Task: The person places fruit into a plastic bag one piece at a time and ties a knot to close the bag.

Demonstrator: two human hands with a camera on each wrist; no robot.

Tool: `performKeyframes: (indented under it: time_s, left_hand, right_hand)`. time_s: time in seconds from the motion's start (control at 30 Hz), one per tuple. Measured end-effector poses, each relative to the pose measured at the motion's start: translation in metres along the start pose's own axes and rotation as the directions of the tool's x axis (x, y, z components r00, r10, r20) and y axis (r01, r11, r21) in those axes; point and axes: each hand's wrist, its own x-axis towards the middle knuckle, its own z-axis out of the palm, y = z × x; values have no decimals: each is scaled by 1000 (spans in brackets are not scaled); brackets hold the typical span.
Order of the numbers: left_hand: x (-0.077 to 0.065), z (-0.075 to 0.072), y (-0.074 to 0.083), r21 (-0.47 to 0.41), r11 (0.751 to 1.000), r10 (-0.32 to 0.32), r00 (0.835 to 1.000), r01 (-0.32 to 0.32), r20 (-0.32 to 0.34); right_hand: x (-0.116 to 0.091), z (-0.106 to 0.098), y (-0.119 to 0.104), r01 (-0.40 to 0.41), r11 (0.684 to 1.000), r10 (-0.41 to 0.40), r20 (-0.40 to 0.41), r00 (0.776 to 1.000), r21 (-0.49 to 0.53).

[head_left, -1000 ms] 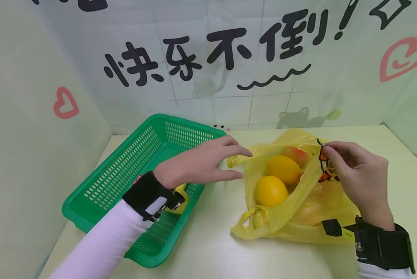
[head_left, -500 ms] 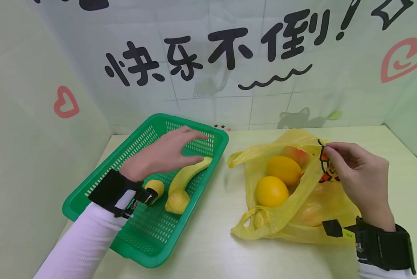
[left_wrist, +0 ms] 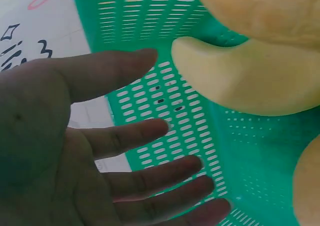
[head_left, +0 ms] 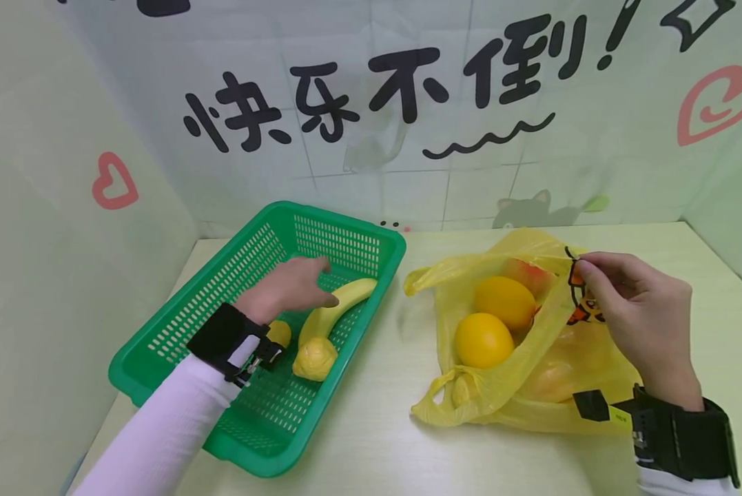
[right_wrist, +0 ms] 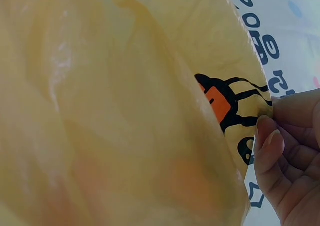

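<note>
My left hand [head_left: 286, 284], its fingers extended and apart, hovers inside the green basket [head_left: 184, 331] and holds nothing. Close to its thumb lies a yellow banana [head_left: 330, 318]; a bumpy yellow lemon [head_left: 315, 358] sits at the banana's near end. Another yellow fruit [head_left: 279, 333] is partly hidden by the wrist strap. On the right, my right hand [head_left: 646, 303] pinches the edge of a yellow plastic bag [right_wrist: 125, 111] between thumb and fingers, keeping its mouth spread. Two oranges [head_left: 483, 340] and a reddish fruit [head_left: 528, 275] show in the bag's opening.
Basket and bag stand side by side on a pale wooden table [head_left: 377, 427], with a strip of bare tabletop between them. Behind rises a white cloth backdrop [head_left: 377, 186] with black characters; pale side panels [head_left: 36, 289] flank the table.
My left hand has moved left from beside the bag to above the basket, then lowered into it towards the banana. The right hand keeps its pinch on the bag in place.
</note>
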Motion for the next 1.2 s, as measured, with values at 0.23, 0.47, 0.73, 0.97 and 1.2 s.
performKeyframes:
  time_s: [0.23, 0.47, 0.73, 0.97, 1.2]
  left_hand:
    - [6, 12, -2, 35, 995, -99, 992, 97, 80]
    - [13, 24, -2, 44, 990, -136, 982, 131, 130]
    - [17, 33, -1, 49, 989, -147, 979, 141, 139]
    - [16, 34, -1, -4, 988, -152, 980, 154, 127]
    - [15, 36, 0, -42, 985, -159, 981, 165, 107]
  right_hand:
    - [-1, -1, -1, -4, 1000, 4, -4, 1000, -3]
    - [-1, -2, 0, -12, 1000, 12, -9, 1000, -9]
    - [-1, -2, 0, -11, 1000, 11, -8, 1000, 2]
    - [-1, -2, 1, -13, 1000, 13, -9, 1000, -1]
    - [0, -3, 2, -14, 1000, 14, -5, 1000, -7]
